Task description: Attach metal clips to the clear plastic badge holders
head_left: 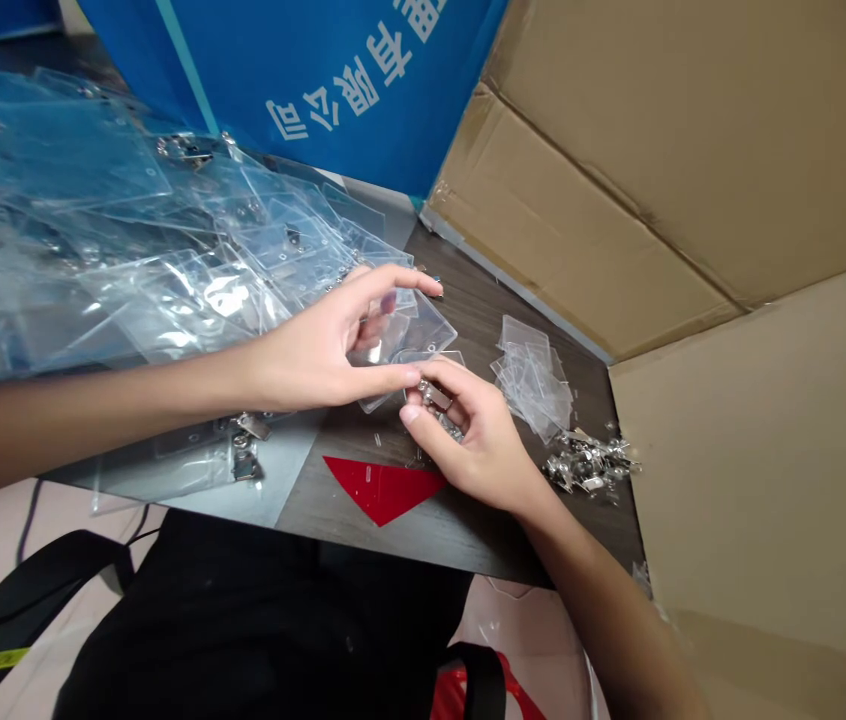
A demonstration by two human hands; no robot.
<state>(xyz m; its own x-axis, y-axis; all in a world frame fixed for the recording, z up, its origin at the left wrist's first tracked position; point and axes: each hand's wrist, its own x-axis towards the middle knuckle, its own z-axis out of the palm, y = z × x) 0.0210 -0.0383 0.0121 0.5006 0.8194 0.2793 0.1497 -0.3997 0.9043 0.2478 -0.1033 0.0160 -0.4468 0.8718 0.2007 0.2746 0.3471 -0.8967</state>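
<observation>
Clip point(438, 397) in right hand point(477, 432) — partly hidden

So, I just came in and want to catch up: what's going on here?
A person is working at a table with both hands. The right hand is curled around a small metal clip. The left hand is open, thumb and forefinger apart, its thumb tip by the right fingertips. A heap of clear sleeves spreads to the left; smaller clear pieces and a metal clip pile lie to the right.

dark wood-grain table point(468, 535) | large clear sleeves point(85, 160), left | red triangle point(385, 490) | small clear pieces point(532, 385) | metal clips point(589, 462)
</observation>
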